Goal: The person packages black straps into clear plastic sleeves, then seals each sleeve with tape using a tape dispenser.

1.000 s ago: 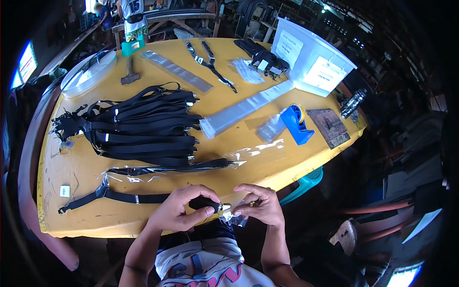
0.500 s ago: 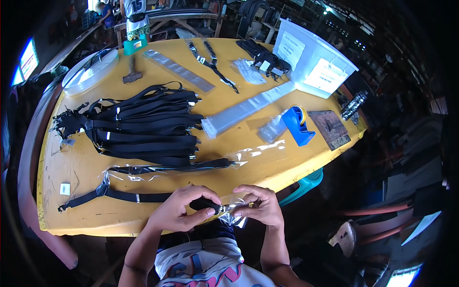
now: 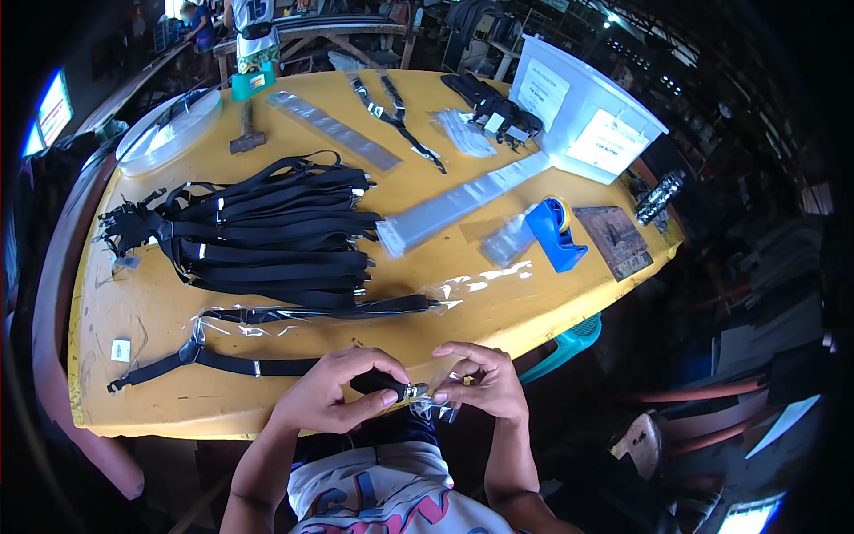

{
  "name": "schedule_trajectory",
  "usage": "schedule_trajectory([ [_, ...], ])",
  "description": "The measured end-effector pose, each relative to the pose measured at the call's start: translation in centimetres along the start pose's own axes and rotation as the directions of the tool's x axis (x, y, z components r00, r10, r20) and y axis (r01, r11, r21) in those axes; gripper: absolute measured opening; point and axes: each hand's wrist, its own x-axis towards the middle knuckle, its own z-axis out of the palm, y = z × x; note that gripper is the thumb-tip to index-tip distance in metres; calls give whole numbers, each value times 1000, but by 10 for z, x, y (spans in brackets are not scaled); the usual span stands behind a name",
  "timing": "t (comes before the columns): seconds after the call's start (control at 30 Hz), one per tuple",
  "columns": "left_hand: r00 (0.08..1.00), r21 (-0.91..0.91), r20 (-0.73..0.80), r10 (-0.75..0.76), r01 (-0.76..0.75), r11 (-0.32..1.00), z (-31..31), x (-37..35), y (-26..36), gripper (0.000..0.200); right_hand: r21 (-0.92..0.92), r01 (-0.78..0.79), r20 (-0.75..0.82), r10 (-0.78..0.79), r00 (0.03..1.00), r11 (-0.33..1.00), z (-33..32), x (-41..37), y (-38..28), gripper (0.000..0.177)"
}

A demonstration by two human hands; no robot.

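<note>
Yellow tbl: L hand held susp. strap near clip, R hand pinched clr plastic. Prob. clip-wrapping; next needed steady pinch.

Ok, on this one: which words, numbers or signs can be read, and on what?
"15": jersey in the background.
"FOR BUYING": both bin labels; their upper lines are blurred.
Wearer's shirt: large characters, too creased to read.
White tag and green item: too small.

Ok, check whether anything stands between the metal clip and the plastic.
Nothing visible does: the clip, at the end of the strap in the left hand, faces the plastic in the right hand; whether they touch is unclear.
</note>
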Motion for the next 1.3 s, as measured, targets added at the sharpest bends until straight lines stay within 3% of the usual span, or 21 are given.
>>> schedule_trajectory([
  [0.57, 1000, 65, 23, 6, -7, 998, -2, 1, 3, 23, -1, -20, 36, 20, 999, 1000, 1, 1, 1, 55],
  [0.63, 998, 47, 66, 18, -21, 999, -2, 3, 3, 22, -79, 80, 76, -74, 994, 994, 3, 4, 0, 56],
  [0.73, 997, 80, 76, 20, -26, 996, 0, 4, 3, 22, -110, 110, 102, -99, 990, 988, 4, 6, -1, 55],
  [0.9, 997, 11, 63, 33, -34, 999, 0, 5, -7, 22, -15, 173, 191, -167, 967, 985, 3, 11, 3, 50],
  [1.17, 996, -19, 84, 26, -25, 1000, 3, 8, -11, 21, 48, 220, 222, -225, 949, 974, 5, 11, 6, 55],
  [1.23, 995, 4, 86, 45, -45, 999, 6, 11, -10, 20, 36, 171, 190, -175, 966, 985, 8, 9, 6, 62],
  [1.3, 999, 27, 23, -39, 38, 999, 11, 12, -3, 20, 21, 138, 155, -139, 978, 990, 7, 7, 4, 70],
])
